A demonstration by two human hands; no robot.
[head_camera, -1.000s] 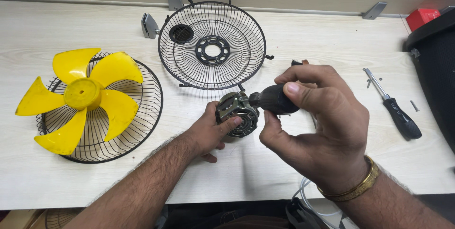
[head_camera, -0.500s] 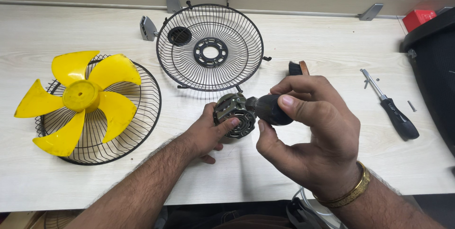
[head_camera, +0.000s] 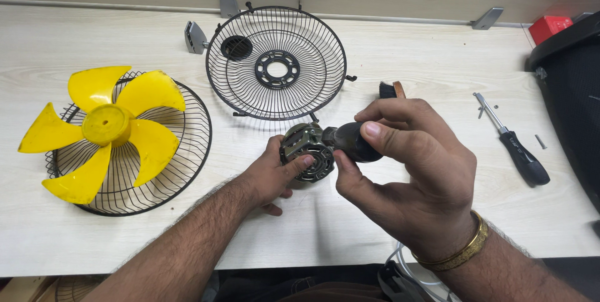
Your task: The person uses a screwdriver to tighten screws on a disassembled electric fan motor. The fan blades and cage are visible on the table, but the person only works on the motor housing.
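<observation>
The fingers of the left hand (head_camera: 275, 174) curl round a small round motor (head_camera: 307, 152), thumb pressed on its face, holding it just above the bench (head_camera: 400, 45) so that it stays put while a tool works on it. The right hand (head_camera: 406, 174) pinches the dark handle of a screwdriver (head_camera: 351, 141) between thumb and fingertips, its tip set against the motor's side; the light fingertip grip seems suited to turning rather than pushing. The tool's shaft and tip are hidden where handle meets motor, so which screw it sits in cannot be made out.

Just behind the right hand a brush (head_camera: 392, 90) peeps out, mostly covered by the fingers. Beyond the motor lies a black wire guard (head_camera: 276, 63), dished side up, with a ringed plate at its centre. To the left a yellow fan blade (head_camera: 103, 128) rests on a second guard (head_camera: 187, 164). To the right a second screwdriver (head_camera: 515, 145) lies flat, with a few loose screws (head_camera: 541, 142) near it, too small to tell apart. A dark bin (head_camera: 572, 83) is cut off by the right edge, and a cable (head_camera: 400, 258) below the bench edge is only partly seen.
</observation>
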